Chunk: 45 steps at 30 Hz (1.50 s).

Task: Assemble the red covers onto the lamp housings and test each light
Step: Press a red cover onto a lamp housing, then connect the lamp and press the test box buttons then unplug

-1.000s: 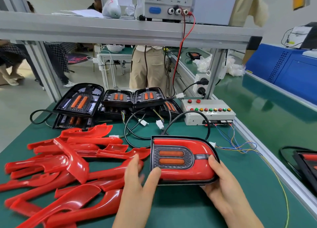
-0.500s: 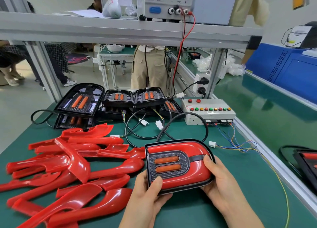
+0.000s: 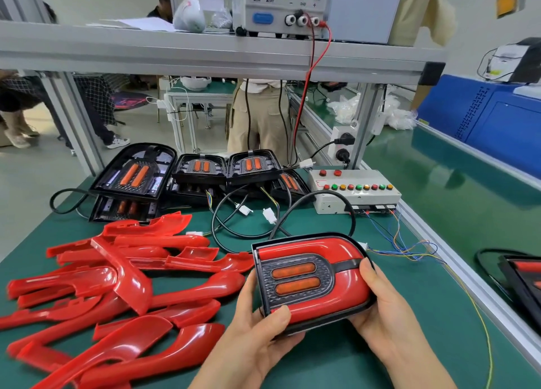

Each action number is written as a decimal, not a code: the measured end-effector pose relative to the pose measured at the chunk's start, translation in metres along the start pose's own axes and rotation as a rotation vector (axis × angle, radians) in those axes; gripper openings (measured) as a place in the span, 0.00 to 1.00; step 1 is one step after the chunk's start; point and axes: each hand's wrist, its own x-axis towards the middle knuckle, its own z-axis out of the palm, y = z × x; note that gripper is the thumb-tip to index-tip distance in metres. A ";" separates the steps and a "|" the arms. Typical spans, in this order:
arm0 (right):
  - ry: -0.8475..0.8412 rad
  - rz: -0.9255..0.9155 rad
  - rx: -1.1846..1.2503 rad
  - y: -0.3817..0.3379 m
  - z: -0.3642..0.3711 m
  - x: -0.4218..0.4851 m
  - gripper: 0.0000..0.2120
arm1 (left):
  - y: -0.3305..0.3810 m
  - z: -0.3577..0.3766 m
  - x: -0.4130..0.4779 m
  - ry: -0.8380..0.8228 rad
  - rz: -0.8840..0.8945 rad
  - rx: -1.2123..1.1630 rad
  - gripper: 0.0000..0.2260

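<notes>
Gripping red-covered black plastic lamp housing [image 3: 348, 286], axis 9-to-3: left hand [image 3: 257, 336] at 7 o'clock corner, right hand [image 3: 386, 309] on rounded end, nearer grey button box [image 3: 355, 195] at 1 o'clock.

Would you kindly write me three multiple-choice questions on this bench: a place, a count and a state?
1. Where do the loose red covers lie relative to the held lamp? A. left B. right C. on the shelf
2. How many orange strips show in it? A. one B. two C. four
3. What holds the lamp? A. left hand alone B. both hands C. nothing
Answers: 1 A, the pile lies left of it. 2 B, two strips sit stacked. 3 B, the left hand grips its near corner, the right hand its right end.
</notes>
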 end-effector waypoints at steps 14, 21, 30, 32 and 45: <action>-0.128 0.084 0.141 0.025 0.023 -0.012 0.27 | -0.007 0.014 0.012 -0.013 0.148 0.040 0.37; -0.035 0.066 0.095 0.026 0.025 -0.010 0.27 | -0.016 0.012 0.015 0.073 0.185 0.034 0.42; -0.068 0.089 0.098 0.026 0.024 -0.010 0.28 | -0.014 0.016 0.014 0.150 0.177 0.023 0.39; -0.038 0.094 0.095 0.021 0.024 -0.008 0.28 | -0.016 0.015 0.014 0.168 0.156 0.017 0.40; 0.188 0.144 0.041 -0.002 -0.004 0.004 0.20 | 0.030 0.003 0.020 0.385 0.128 0.881 0.11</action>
